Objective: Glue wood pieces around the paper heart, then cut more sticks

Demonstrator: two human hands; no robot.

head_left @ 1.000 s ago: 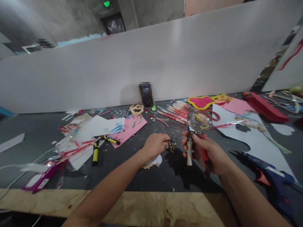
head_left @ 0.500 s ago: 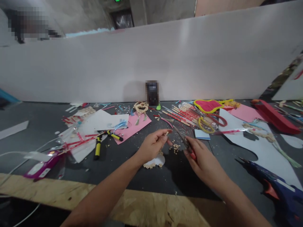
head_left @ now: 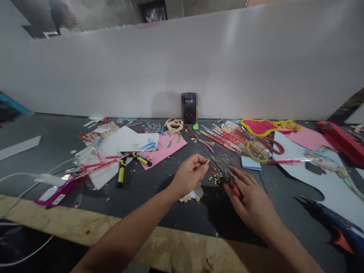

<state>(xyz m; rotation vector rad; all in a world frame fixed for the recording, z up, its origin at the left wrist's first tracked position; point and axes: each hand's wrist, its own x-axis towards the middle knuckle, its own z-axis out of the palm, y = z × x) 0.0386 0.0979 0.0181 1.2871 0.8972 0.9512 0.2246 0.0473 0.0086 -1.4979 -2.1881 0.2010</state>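
My left hand (head_left: 191, 174) is closed in a pinch on a short pale wooden stick (head_left: 208, 162), whose end pokes out past the fingertips. My right hand (head_left: 250, 193) grips scissors with red handles (head_left: 219, 165). Their blades point up and left, the tips close beside the stick; whether they touch it I cannot tell. Under my hands lies a white paper disc (head_left: 197, 193), partly hidden by the left hand, with small wooden bits along its edge. A loose heap of small cut wooden pieces (head_left: 217, 179) sits between the two hands on the dark tabletop.
A purple glue gun (head_left: 55, 192) and yellow-black pliers (head_left: 121, 172) lie at left. Pink paper (head_left: 170, 148), a beaded ring (head_left: 174, 125) and red-patterned sticks (head_left: 224, 138) are farther back. At right are white paper (head_left: 295, 159) and a blue glue gun (head_left: 330, 218).
The view has turned slightly left, so the scene appears shifted right. The scissor tips have come nearer to the stick in my left hand. Both grips look the same.
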